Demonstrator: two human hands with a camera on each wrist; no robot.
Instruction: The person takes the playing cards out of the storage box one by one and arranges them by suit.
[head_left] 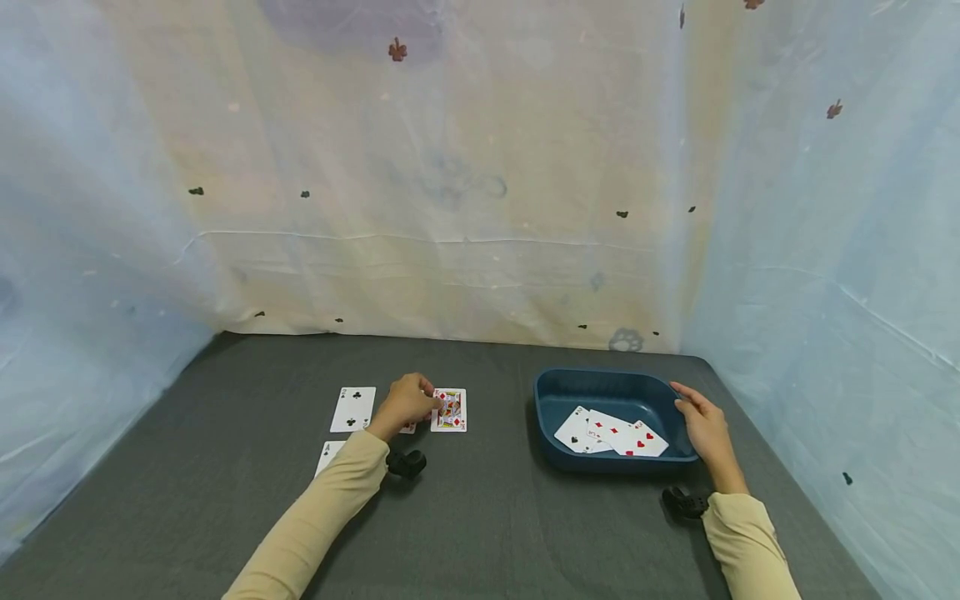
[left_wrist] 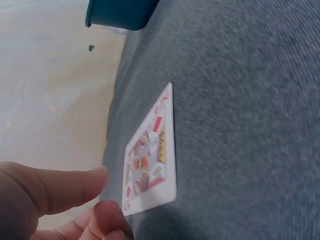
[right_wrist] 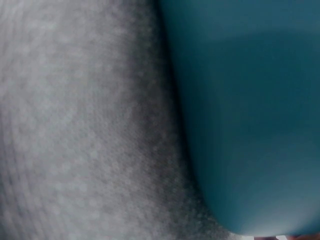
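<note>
My left hand (head_left: 406, 403) hovers at the left edge of a king of diamonds card (head_left: 449, 411), which lies face up on the grey cloth. In the left wrist view a small gap shows between thumb and forefinger, and the king (left_wrist: 150, 155) lies just beyond the fingertips. Another card (head_left: 408, 428) with red print is mostly hidden under this hand. My right hand (head_left: 707, 432) grips the right rim of a dark blue basin (head_left: 551, 454). Several face-up cards overlap inside, including a diamonds card (head_left: 611, 428) and a hearts card (head_left: 647, 441).
A two of clubs (head_left: 353, 409) lies left of my left hand. Nearer me, my left sleeve partly covers another card (head_left: 328, 455). Grey cloth (head_left: 487, 517) covers the table, and pale printed curtains (head_left: 465, 183) hang behind and at both sides.
</note>
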